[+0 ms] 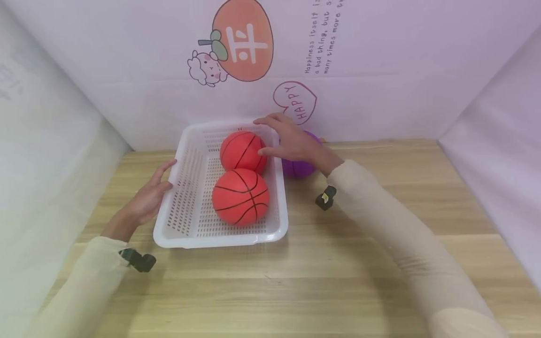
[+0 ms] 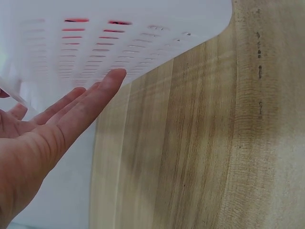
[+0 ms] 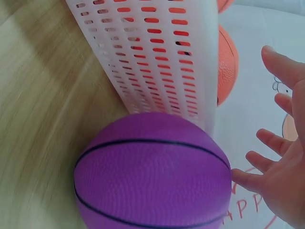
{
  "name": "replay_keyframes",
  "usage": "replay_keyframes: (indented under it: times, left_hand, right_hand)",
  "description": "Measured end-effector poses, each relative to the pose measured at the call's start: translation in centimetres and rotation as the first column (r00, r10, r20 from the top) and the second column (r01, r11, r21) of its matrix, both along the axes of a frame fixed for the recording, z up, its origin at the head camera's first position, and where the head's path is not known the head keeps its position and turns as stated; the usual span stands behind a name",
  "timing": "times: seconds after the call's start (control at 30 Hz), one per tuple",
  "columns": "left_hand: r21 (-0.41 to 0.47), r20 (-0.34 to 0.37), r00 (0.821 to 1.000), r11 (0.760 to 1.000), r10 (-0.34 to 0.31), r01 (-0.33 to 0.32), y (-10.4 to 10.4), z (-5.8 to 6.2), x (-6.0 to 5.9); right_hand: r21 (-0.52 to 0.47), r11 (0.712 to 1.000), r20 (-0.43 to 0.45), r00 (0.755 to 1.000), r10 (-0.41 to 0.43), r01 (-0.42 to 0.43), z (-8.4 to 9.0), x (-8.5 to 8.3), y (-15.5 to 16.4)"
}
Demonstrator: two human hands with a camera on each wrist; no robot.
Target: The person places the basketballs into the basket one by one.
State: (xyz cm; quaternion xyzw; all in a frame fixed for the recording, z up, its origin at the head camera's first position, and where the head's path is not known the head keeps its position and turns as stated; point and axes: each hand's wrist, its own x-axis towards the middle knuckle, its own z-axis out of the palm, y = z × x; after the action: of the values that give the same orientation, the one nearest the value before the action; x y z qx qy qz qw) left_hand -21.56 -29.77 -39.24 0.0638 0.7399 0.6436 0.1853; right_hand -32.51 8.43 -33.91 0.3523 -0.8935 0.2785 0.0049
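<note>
My head view shows my right hand [image 1: 291, 141] spread, empty, above the white basket [image 1: 220, 241] holding two red balls [image 1: 241, 197]; left wrist, my left hand [image 2: 43, 143], straight-fingered against that light-looking basket, best gripped along its rim; right wrist, the purple ball [image 3: 152, 181] beside it, probably springy, best cupped

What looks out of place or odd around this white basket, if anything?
Mainly the purple ball: it sits outside the white basket, on the wooden table by the basket's right side, while both red balls lie inside. Nothing looks spilled or damaged.
</note>
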Motion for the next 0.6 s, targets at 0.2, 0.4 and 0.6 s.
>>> replay_keyframes:
  times: [0.2, 0.4, 0.6]
  left_hand:
    - [0.012, 0.008, 1.0, 1.0, -0.005, 0.005, -0.2, 0.1, 0.0]
    - [0.007, 0.008, 1.0, 1.0, -0.016, 0.016, -0.2, 0.1, -0.3]
    - [0.025, 0.016, 1.0, 0.999, -0.022, 0.022, -0.1, 0.1, -0.2]
  right_hand:
    - [-0.002, 1.0, -0.034, 0.999, -0.012, 0.012, 0.2, 0.2, 1.5]
    - [0.0, 0.999, -0.057, 0.997, -0.043, 0.043, 0.2, 0.4, 3.4]
    - [-0.048, 0.998, -0.049, 0.998, -0.042, 0.04, 0.1, 0.8, 5.0]
